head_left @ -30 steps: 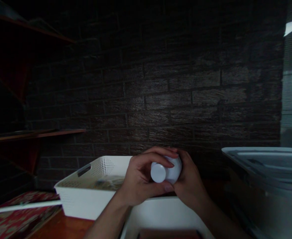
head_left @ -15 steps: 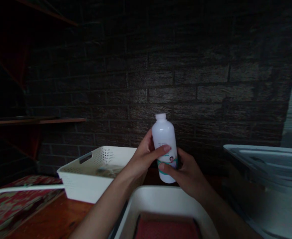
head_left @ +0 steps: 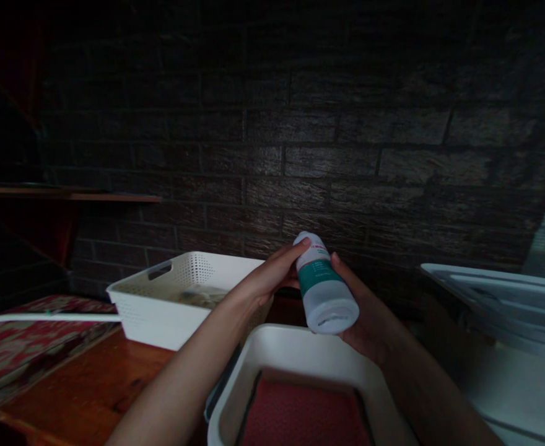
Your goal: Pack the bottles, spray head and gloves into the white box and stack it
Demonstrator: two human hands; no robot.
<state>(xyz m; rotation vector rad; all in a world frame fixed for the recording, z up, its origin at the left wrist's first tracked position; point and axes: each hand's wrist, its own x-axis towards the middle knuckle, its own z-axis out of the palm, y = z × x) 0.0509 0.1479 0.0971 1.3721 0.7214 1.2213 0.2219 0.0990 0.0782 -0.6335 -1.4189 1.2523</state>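
Observation:
Both my hands hold a white plastic bottle (head_left: pixel 323 286) with a teal label band. It is tipped over, its base turned toward me and its cap end pointing away to the wall. My left hand (head_left: pixel 270 275) grips the far, cap end with fingers over the top. My right hand (head_left: pixel 363 310) cups the bottle's body from beneath and the right. The bottle hangs above the far rim of a white bin (head_left: pixel 295 344) right in front of me, which has a red lining inside.
A white perforated basket (head_left: pixel 161 303) with something inside stands to the left on a wooden table (head_left: pixel 82 390). A red patterned cloth (head_left: pixel 17 347) lies at far left. A pale lidded container (head_left: pixel 500 291) sits at right. A dark brick wall stands behind.
One second ago the bottle's cap faced me; then it stood upright; now it is tipped with its base toward me. My view has shifted downward.

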